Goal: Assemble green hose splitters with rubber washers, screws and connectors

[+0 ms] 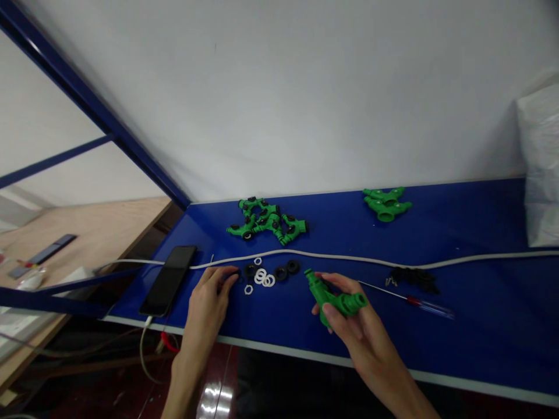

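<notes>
My right hand holds a green branched connector above the blue table. My left hand rests low over the table, thumb and forefinger pinched near a small black ring; whatever lies between the fingertips is too small to make out. Just right of those fingertips are white rings, white hex nuts and thick black rings. Behind them sits a group of green connectors with black parts. Two plain green pieces lie farther back on the right.
A white cable crosses the table. A phone with a plugged cord lies left. Right of my right hand are a screwdriver, small screws and black parts. A white bag stands at the far right.
</notes>
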Demonstrator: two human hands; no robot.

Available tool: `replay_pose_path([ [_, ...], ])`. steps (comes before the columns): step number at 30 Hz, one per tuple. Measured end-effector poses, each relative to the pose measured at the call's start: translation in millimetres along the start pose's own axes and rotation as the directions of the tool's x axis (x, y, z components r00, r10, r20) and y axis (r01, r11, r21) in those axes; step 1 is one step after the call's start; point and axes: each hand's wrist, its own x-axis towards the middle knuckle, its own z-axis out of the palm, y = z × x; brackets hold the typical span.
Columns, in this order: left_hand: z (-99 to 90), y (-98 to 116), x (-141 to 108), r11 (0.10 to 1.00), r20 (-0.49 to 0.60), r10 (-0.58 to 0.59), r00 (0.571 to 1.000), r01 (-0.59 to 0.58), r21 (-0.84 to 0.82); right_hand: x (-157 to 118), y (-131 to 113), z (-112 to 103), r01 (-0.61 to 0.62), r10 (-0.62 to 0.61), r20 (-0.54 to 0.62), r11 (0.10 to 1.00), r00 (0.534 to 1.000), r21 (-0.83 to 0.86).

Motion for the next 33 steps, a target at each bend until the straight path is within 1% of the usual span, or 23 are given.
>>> replay_pose_path([
  [2, -2.0, 1.0, 1.7, 0.998, -0.013, -0.055, 0.998, 0.055, -0.025, -1.4, 1.7, -0.4, -0.020, 0.020, 0.024, 1.000, 1.000, -0.010],
  [4, -6.4, 2.0, 1.7, 0.993, -0.015, -0.106, 0.994, 0.105, -0.055, -1.5, 4.8, 0.2, 0.004, -0.003, 0.028, 1.000, 1.000, -0.011],
  [6, -12.3, 5.8, -0.9, 0.983, -0.052, -0.168, 0.984, 0.163, -0.085, -0.9, 7.0, 1.2, 0.036, -0.036, 0.030, 0.999, 0.999, -0.012],
  [8, -17.1, 16.4, -6.6, 0.961, -0.101, -0.244, 0.964, 0.227, -0.157, -0.2, 6.4, 1.9, 0.045, -0.044, 0.053, 0.999, 0.998, -0.020],
  [9, -18.0, 25.2, -10.4, 0.944, -0.088, -0.265, 0.960, 0.239, -0.228, 0.2, 5.0, 2.0, 0.041, -0.039, 0.063, 0.999, 0.997, -0.029],
  [11, -15.0, 49.8, -18.9, 0.889, 0.004, -0.217, 0.976, 0.199, -0.413, 0.8, 0.4, 2.1, 0.040, -0.036, 0.076, 0.998, 0.996, -0.051],
  [12, -10.8, 64.7, -22.8, 0.851, 0.076, -0.166, 0.983, 0.182, -0.492, 1.2, -2.3, 2.2, 0.046, -0.041, 0.074, 0.997, 0.996, -0.067],
  [13, -4.9, 80.0, -26.1, 0.814, 0.123, -0.107, 0.987, 0.158, -0.559, 1.6, -4.9, 2.2, 0.056, -0.051, 0.070, 0.995, 0.996, -0.086],
  [14, 2.2, 94.7, -28.4, 0.776, 0.187, -0.045, 0.981, 0.152, -0.612, 2.0, -7.3, 2.3, 0.068, -0.061, 0.068, 0.992, 0.996, -0.107],
  [15, 10.0, 107.8, -29.8, 0.744, 0.257, 0.020, 0.966, 0.158, -0.650, 2.5, -9.2, 2.4, 0.082, -0.074, 0.067, 0.989, 0.995, -0.123],
  [17, 25.2, 126.3, -30.3, 0.680, 0.310, 0.096, 0.946, 0.165, -0.715, 3.3, -12.2, 2.5, 0.112, -0.103, 0.065, 0.984, 0.993, -0.139],
  [18, 31.6, 131.0, -30.0, 0.660, 0.322, 0.114, 0.940, 0.170, -0.731, 3.7, -13.4, 2.4, 0.127, -0.119, 0.063, 0.982, 0.991, -0.139],
  [20, 40.9, 132.5, -29.2, 0.640, 0.321, 0.118, 0.940, 0.176, -0.748, 4.3, -16.0, 2.0, 0.160, -0.154, 0.058, 0.979, 0.986, -0.124],
  [22, 45.9, 128.1, -29.2, 0.634, 0.315, 0.099, 0.944, 0.184, -0.752, 4.8, -19.5, 1.1, 0.186, -0.180, 0.060, 0.977, 0.982, -0.105],
  [25, 48.2, 123.9, -33.3, 0.628, 0.294, 0.040, 0.955, 0.205, -0.751, 5.1, -24.5, -1.3, 0.195, -0.191, 0.066, 0.978, 0.979, -0.073],
  [28, 46.5, 130.6, -42.2, 0.642, 0.302, -0.017, 0.953, 0.242, -0.727, 4.5, -26.4, -3.8, 0.200, -0.198, 0.062, 0.979, 0.978, -0.034],
  [30, 43.3, 137.7, -48.1, 0.655, 0.351, -0.050, 0.935, 0.296, -0.695, 3.9, -25.9, -5.1, 0.208, -0.206, 0.059, 0.978, 0.977, -0.020],
  [33, 37.9, 143.0, -52.7, 0.667, 0.465, -0.072, 0.882, 0.389, -0.635, 2.8, -24.8, -6.7, 0.217, -0.216, 0.057, 0.976, 0.975, -0.022],
])
